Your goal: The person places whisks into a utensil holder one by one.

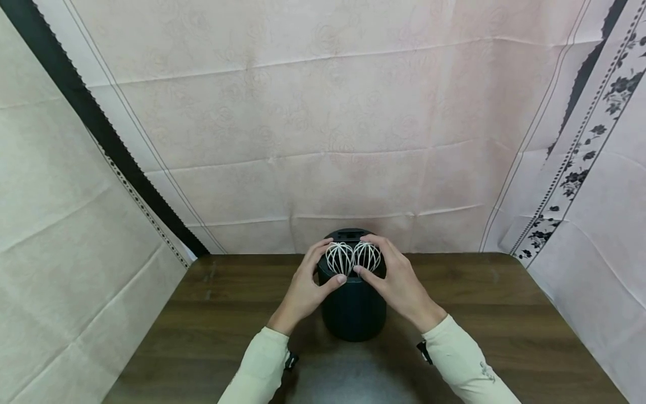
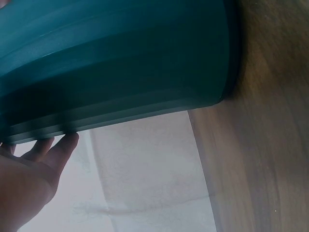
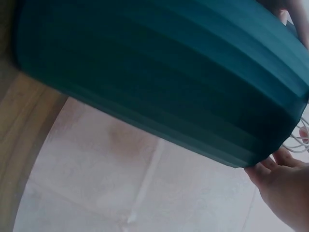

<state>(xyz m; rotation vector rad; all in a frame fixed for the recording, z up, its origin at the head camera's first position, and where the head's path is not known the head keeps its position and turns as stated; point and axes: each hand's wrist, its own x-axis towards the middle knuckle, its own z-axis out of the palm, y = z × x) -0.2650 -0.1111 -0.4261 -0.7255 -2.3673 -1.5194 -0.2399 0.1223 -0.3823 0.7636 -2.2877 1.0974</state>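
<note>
A tall dark green ribbed container (image 1: 353, 311) stands upright on the wooden table, and its side fills much of both wrist views. Two white wire whisk heads (image 1: 339, 259) show side by side at its top. My left hand (image 1: 306, 283) grips the container's upper left side, thumb at the front rim and fingers reaching toward the back. Opposite it, my right hand (image 1: 398, 280) holds the upper right side, its thumb lying at the front of the right whisk head (image 1: 367, 256). Right-hand fingertips (image 3: 282, 157) press the container wall near the rim in the right wrist view.
The brown wooden table (image 1: 227, 331) ends at a back edge just behind the container. Pale cloth curtains (image 1: 323, 129) hang behind it, with more cloth (image 1: 595, 252) at both sides.
</note>
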